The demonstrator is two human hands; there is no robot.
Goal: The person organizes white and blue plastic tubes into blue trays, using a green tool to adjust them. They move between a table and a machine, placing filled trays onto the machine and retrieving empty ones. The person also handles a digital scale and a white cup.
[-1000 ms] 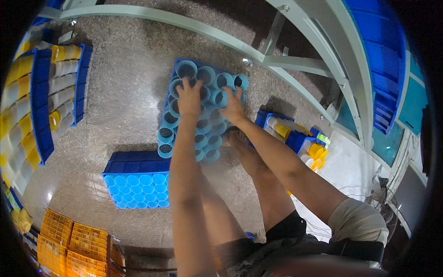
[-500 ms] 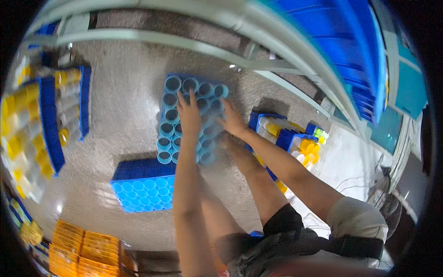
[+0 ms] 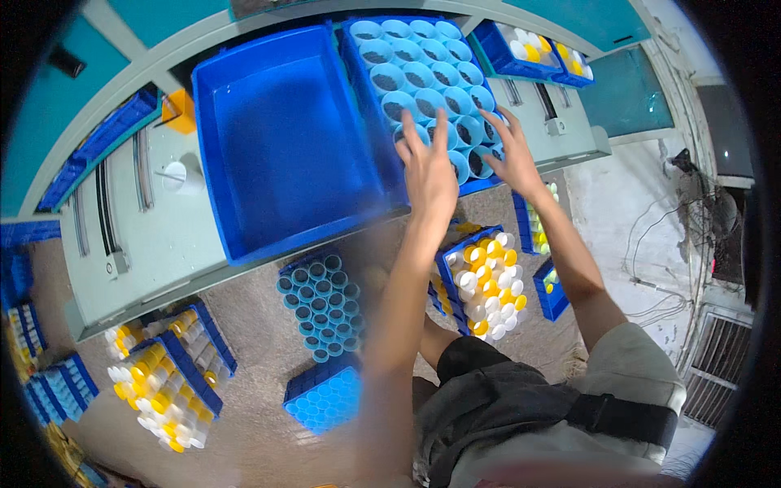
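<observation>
A tight bundle of light-blue hollow tubes (image 3: 415, 77) stands upright in a deep blue crate (image 3: 355, 57) on a grey-green bench. My left hand (image 3: 429, 175) lies spread over the near tubes of the bundle. My right hand (image 3: 511, 150) grips the bundle's near right side by the crate's rim. Both arms reach up and forward from my body at the lower right. To the left of this crate stands an empty blue crate (image 3: 285, 138).
On the floor below are another cluster of blue tubes (image 3: 320, 305), a blue tray (image 3: 324, 398), and crates of yellow and white tubes (image 3: 484, 281) (image 3: 167, 382). Small blue bins (image 3: 529, 45) sit at the bench's far right. The bench (image 3: 154, 236) carries an orange part (image 3: 181, 110).
The bundle of blue tubes, held over the floor before, has been lifted and now sits in the crate on the bench. My view has swung up from the floor to the bench.
</observation>
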